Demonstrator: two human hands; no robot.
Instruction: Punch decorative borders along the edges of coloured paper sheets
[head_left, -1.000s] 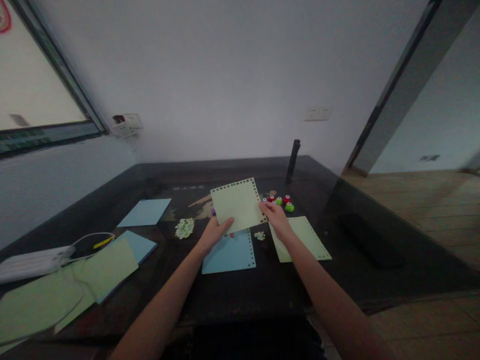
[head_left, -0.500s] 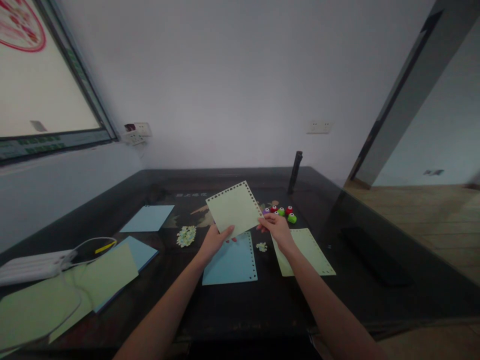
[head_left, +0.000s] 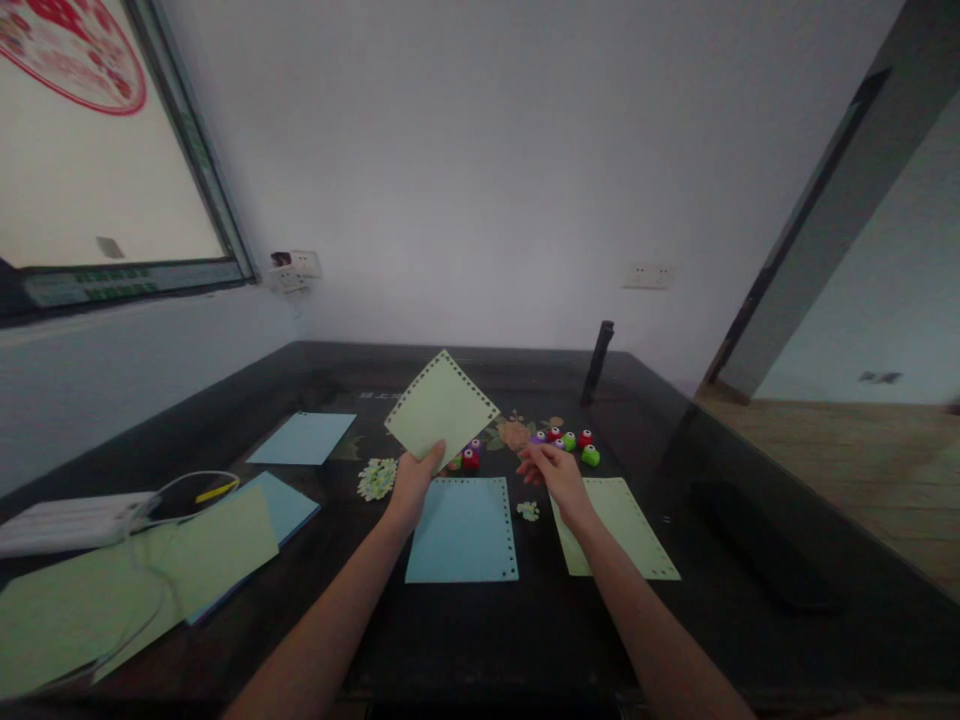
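My left hand (head_left: pixel 417 485) pinches the lower corner of a pale green sheet of paper (head_left: pixel 442 408), raised above the table and turned like a diamond. Small cut-out shapes run along its two upper edges. My right hand (head_left: pixel 553 478) is apart from that sheet, its fingers loosely bent with nothing visible in them. Beneath the hands lie a blue sheet (head_left: pixel 462 535) and another green sheet (head_left: pixel 622 530), both with cut-outs along their edges. Small coloured paper punches (head_left: pixel 569 441) stand behind my right hand; others (head_left: pixel 470 459) show beside the raised sheet.
Paper cut-outs form a larger pile (head_left: pixel 376 479) and a smaller pile (head_left: pixel 528 511). To the left are a blue sheet (head_left: pixel 302 438), stacked sheets (head_left: pixel 232 535) and a white power strip (head_left: pixel 75 522) with a cable. A black upright object (head_left: pixel 598 362) stands behind; a dark flat object (head_left: pixel 765 550) lies right.
My right hand has let go of the green sheet's edge. My left hand has moved the sheet leftward and tilted it, uncovering more punches and more of the blue sheet. The view has shifted slightly.
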